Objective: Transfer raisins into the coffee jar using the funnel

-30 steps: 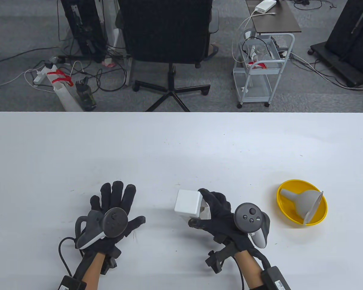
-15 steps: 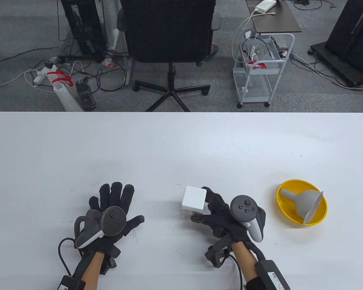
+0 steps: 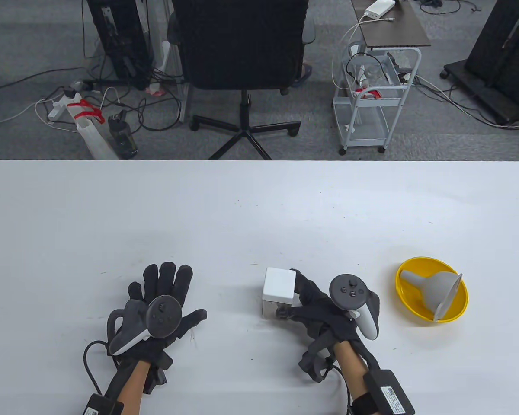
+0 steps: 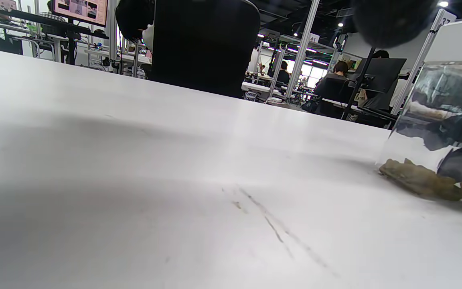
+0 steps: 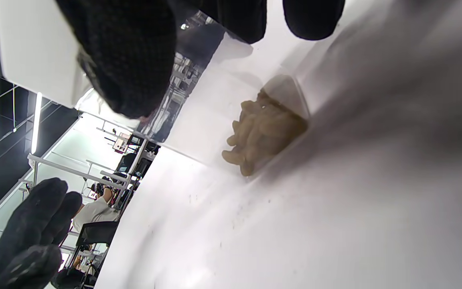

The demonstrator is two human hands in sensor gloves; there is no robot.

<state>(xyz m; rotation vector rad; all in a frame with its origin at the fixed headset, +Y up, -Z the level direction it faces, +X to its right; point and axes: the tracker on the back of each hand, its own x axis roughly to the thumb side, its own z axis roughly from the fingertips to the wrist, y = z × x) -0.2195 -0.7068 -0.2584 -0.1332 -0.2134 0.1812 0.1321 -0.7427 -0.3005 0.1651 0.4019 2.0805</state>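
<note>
A clear jar with a white square lid [image 3: 279, 286] stands upright near the table's front middle. Light brown raisins lie in its bottom, seen in the left wrist view [image 4: 419, 180] and the right wrist view [image 5: 261, 132]. My right hand [image 3: 296, 298] grips the jar from its right side, fingers [image 5: 126, 60] against the lid and wall. My left hand [image 3: 168, 294] lies flat on the table with fingers spread, holding nothing, left of the jar. A grey funnel [image 3: 434, 290] lies on its side in a yellow bowl [image 3: 408, 298] to the right of my right hand.
The white table [image 3: 259, 207] stretches bare behind the hands. Beyond its far edge stand a black office chair [image 3: 242, 52] and a white wire cart [image 3: 372, 99] on the floor.
My right hand has shifted the jar slightly right and brought it from a tilt to upright, lower at the table. My left hand has stayed flat in place.
</note>
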